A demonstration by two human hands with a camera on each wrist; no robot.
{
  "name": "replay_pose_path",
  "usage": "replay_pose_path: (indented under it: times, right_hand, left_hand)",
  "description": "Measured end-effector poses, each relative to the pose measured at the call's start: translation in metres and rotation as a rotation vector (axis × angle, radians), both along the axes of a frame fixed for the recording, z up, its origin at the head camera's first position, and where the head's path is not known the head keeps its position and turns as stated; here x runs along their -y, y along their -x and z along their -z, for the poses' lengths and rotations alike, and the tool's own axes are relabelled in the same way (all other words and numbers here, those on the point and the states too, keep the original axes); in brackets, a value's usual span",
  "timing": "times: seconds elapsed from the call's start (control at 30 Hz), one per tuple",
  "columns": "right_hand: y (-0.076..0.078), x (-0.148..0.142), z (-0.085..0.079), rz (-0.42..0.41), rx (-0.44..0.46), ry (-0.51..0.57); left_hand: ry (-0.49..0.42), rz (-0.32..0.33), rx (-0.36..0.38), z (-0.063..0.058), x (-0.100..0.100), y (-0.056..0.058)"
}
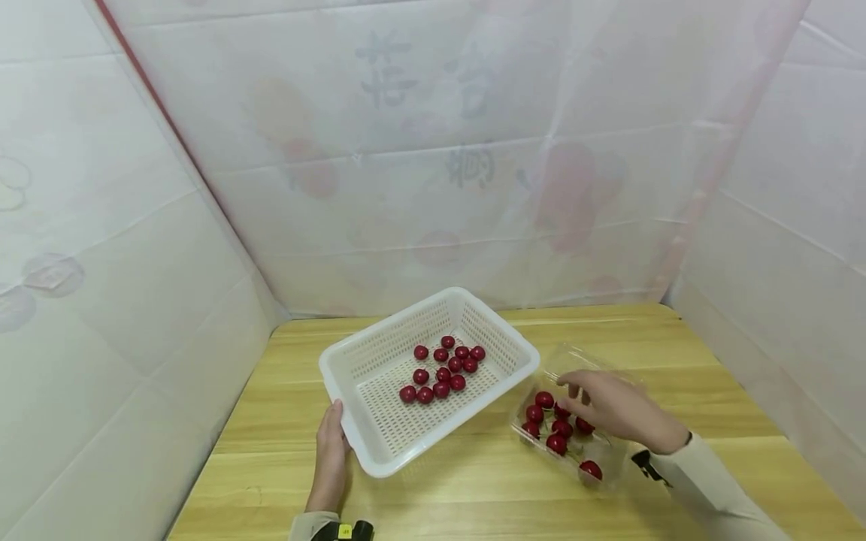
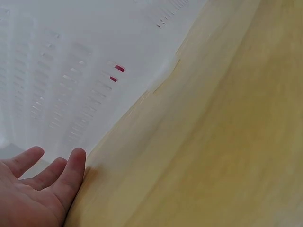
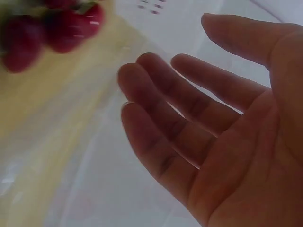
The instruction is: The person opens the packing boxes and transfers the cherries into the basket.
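Note:
A white plastic basket (image 1: 433, 455) with slotted walls holds several red cherries (image 1: 442, 389). My left hand (image 1: 330, 454) touches its near left rim, with loose, spread fingers (image 2: 71, 175) beside the outer wall. To the right of the basket, my right hand (image 1: 612, 406) hovers above a clear plastic box (image 1: 541, 445) that contains several more cherries (image 1: 561, 428) with stems. The right wrist view shows its fingers (image 3: 158, 142) slightly bent, the thumb apart and nothing in the palm; some cherries (image 3: 66, 30) appear blurred at upper left.
Both containers stand on a light wooden table (image 1: 271, 443). White printed sheeting (image 1: 419, 188) rises behind the table and along both sides. The clear box's lid (image 1: 575, 359) stands open at its back, close to the basket's right corner.

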State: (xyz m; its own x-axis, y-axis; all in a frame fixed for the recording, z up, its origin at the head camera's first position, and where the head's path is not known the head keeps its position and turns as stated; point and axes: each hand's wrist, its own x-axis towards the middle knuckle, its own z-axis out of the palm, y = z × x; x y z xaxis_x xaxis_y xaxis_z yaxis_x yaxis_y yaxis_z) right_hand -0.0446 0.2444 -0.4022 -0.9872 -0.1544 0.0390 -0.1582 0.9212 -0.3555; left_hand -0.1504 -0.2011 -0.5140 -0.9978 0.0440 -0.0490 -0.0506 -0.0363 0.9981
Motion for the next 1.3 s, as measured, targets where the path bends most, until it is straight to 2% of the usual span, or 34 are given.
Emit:
replay_pose_path:
  times: [0.17,0.37,0.5,0.77,1.03,1.3]
  right_hand:
    - [-0.018,-0.007,0.023,0.004,-0.016,-0.05]
    - [-0.025,-0.005,0.04,0.014,-0.019,-0.073]
    - [-0.026,0.002,0.048,0.013,-0.047,-0.096]
    - [-0.022,0.013,0.061,-0.065,-0.228,-0.166]
    - [-0.018,0.019,0.069,-0.093,-0.223,-0.134]
    - [-0.015,0.018,0.077,-0.148,-0.209,-0.142]
  left_hand:
    - [0.003,-0.002,0.0,0.0,0.001,0.0]
    - [0.017,0.002,-0.003,0.001,0.001,0.001]
    - [0.033,0.009,-0.011,0.003,0.002,0.0]
    - [0.023,0.012,-0.001,0.006,0.001,-0.002]
    - [0.033,0.023,-0.038,0.004,0.001,-0.001]
    - [0.045,0.013,-0.008,0.002,0.001,0.001]
